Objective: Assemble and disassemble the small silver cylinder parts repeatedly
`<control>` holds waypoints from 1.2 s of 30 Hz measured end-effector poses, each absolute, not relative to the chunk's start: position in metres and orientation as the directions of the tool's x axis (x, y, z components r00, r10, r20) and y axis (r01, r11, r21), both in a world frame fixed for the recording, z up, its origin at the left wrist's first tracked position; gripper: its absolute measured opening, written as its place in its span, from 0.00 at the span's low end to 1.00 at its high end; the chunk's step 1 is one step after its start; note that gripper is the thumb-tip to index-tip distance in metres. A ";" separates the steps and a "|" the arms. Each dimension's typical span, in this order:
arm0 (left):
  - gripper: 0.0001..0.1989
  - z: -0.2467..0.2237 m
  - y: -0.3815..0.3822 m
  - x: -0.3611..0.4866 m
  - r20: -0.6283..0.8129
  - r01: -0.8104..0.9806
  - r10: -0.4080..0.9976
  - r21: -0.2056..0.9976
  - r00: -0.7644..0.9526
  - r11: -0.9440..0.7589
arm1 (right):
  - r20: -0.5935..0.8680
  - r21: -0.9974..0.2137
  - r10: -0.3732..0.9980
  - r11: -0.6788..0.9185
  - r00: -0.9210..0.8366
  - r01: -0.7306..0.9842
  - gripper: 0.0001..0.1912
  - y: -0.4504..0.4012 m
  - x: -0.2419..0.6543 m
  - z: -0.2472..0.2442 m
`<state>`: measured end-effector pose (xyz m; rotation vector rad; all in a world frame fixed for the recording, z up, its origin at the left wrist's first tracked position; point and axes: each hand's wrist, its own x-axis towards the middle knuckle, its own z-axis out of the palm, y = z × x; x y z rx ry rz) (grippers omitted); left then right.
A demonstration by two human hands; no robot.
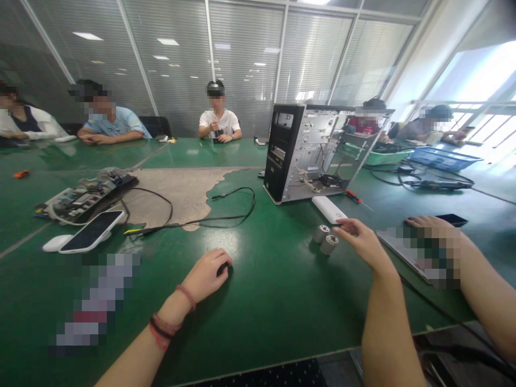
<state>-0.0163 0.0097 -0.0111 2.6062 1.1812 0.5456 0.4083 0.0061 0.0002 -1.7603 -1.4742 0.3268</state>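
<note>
My left hand (208, 273) rests low over the green table, its fingers curled around a small black object (223, 268) that is mostly hidden. My right hand (362, 243) reaches out with thumb and forefinger slightly apart, close above two short grey metal cylinders. The nearer cylinder (329, 245) stands upright just under the fingertips; whether they touch it I cannot tell. Beside it stands the other cylinder (321, 234). Just behind them lies a white oblong device (328, 209), like a power bank.
An open computer case (284, 156) stands behind the cylinders, a red screwdriver (355, 197) beside it. Left are a circuit assembly (86, 199), a phone (93, 231) and a black cable (226, 219). Another person's hand (433, 228) rests at right. Baskets (443, 158) and several people are beyond.
</note>
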 end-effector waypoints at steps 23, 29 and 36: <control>0.08 -0.011 0.007 -0.017 0.229 0.683 0.755 0.323 0.615 -0.655 | 0.203 -0.353 0.846 -0.407 0.493 0.843 0.19 0.024 0.360 -0.027; 0.08 -0.011 0.007 -0.017 0.231 0.677 0.751 0.328 0.619 -0.659 | 0.516 -0.376 0.817 -0.051 0.255 0.925 0.16 0.030 0.350 -0.024; 0.09 -0.009 0.008 -0.017 0.226 0.677 0.755 0.339 0.616 -0.654 | 0.566 -0.596 0.824 0.419 -0.012 0.685 0.17 0.015 0.286 -0.015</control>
